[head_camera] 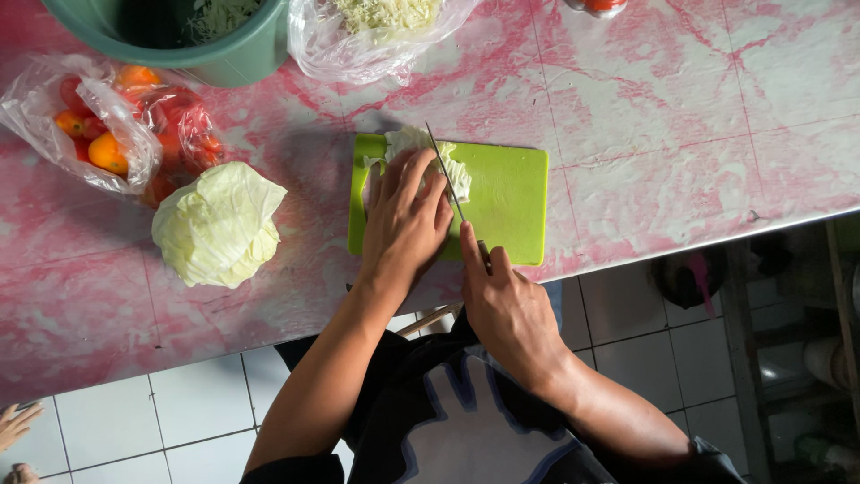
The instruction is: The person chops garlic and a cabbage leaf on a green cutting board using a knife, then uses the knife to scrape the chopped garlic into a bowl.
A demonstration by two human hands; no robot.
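**Head view: cabbage wedge being sliced on the green board**

Head camera is looking straight down at a green cutting board (502, 202), which is lying on a pink-marbled counter (645, 108). On the board's far left part, a cabbage piece (414, 143) is sitting under the left hand (405, 220), whose fingers are spreading flat over it and pressing it down. The right hand (506, 309) is closing around the handle of a knife (445, 170), at the board's near edge, with the thin blade running up against the cabbage beside the left fingertips.

Judging by its look, the cabbage piece is light and crisp, with loose layers that are likely to slide apart, so pressing from the top, back from the blade, seems the safest hold.

Left of the board, a whole cabbage (218, 224) is resting, and beyond that a plastic bag of tomatoes (107, 125). Beyond the board, a green tub (233, 54) and a bag of shredded cabbage (376, 27) are sitting.
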